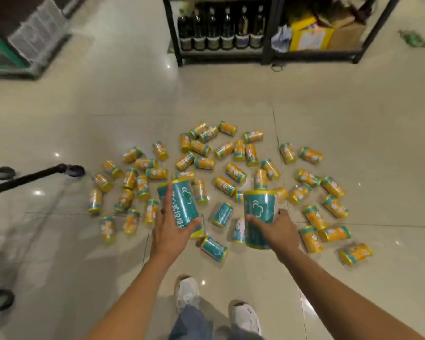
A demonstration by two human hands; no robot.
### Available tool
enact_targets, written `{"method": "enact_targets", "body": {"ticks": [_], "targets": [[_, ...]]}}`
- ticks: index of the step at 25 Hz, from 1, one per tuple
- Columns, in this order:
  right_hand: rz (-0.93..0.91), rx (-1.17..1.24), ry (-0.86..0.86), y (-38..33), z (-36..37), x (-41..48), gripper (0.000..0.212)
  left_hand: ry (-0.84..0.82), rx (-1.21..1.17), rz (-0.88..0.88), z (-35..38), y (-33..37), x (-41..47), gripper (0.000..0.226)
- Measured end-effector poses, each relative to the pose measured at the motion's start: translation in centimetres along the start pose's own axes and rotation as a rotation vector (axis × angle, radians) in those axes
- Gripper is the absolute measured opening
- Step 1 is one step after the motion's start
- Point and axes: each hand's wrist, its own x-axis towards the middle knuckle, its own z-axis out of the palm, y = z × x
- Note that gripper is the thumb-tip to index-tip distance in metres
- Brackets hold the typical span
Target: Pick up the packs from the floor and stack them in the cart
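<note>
Clutching one teal pack point(185, 204) each, left hand point(171, 233) and right hand point(278, 230) had fingers point(167, 195) wrapped round; glossy film risked slips, scattered packs point(234, 172) a stumble.

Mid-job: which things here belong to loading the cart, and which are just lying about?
Job: teal pack in left hand; second pack in right hand; scattered packs on the floor; cart, left edge.
Lying about: bottles on the rack; yellow box; green wrapper; dark loop.
</note>
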Motion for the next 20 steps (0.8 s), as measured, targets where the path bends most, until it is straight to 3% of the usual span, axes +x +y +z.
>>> {"method": "enact_targets", "body": {"ticks": [4,9,15,20], "targets": [[-0.231,0.078,-0.097,-11.3,-1.3,-4.5,0.081,0.29,-0.175,0.007,-10.3,3.7,-1.3,0.114],[-0.528,0.106,-0.232,-24.7,1.0,-12.4,0.082,0.53,-0.127,0.068,-24.7,4.8,-4.5,0.117],[-0.773,0.087,-0.359,-36.2,9.9,-23.6,0.07,0.791,-0.123,0.058,-40.4,-0.6,-9.4,0.122],[-0.898,0.044,-0.56,-41.4,20.8,-32.6,0.06,0.976,-0.077,-0.145,-50.1,-8.1,-13.1,0.124]]}}
